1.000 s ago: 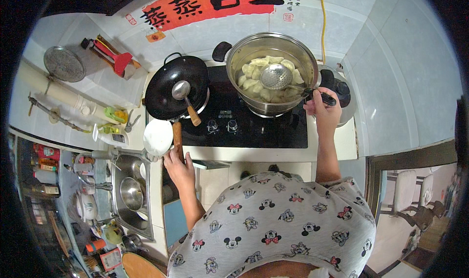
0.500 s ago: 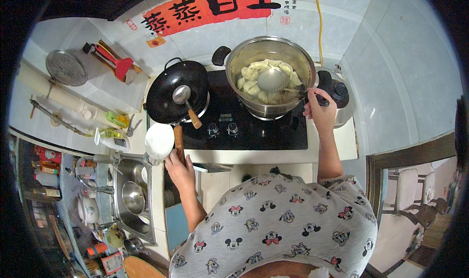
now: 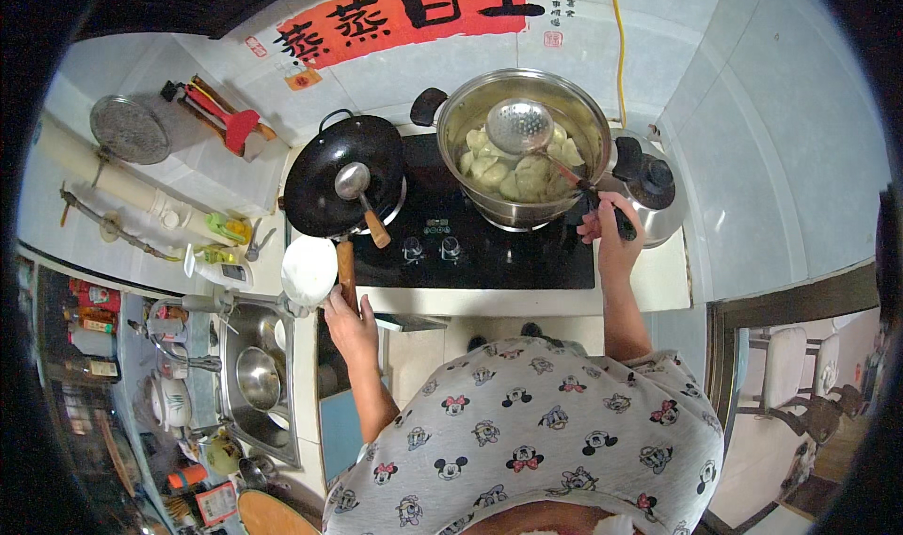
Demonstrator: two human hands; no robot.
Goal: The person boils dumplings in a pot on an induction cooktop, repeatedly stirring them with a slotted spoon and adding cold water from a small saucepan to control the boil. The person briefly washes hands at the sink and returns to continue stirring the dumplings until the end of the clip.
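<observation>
In my right hand (image 3: 615, 229) is the dark handle of a perforated skimmer (image 3: 519, 127); my fingers are closed round it. The skimmer's round head sits over the far part of a tall steel pot (image 3: 451, 163). Below and beside that head, several pale dumplings (image 3: 508, 175) lie in the pot. My left hand (image 3: 352, 326) is closed at the edge of a white bowl (image 3: 308, 270), which is beyond the counter's front edge, next to the wok's wooden handle (image 3: 346, 264). Part of the left fingers is hidden by the bowl and handle.
Left on the black cooktop (image 3: 480, 257) stands a black wok (image 3: 315, 173) with a metal spoon (image 3: 353, 182) across it. A lidded steel pot (image 3: 665, 210) stands on the right. The sink (image 3: 259, 337) holds a metal bowl (image 3: 258, 377).
The skimmer's head has risen from among the dumplings and moved toward the pot's far side. My right hand has shifted slightly toward me. My left hand and the bowl have hardly moved.
</observation>
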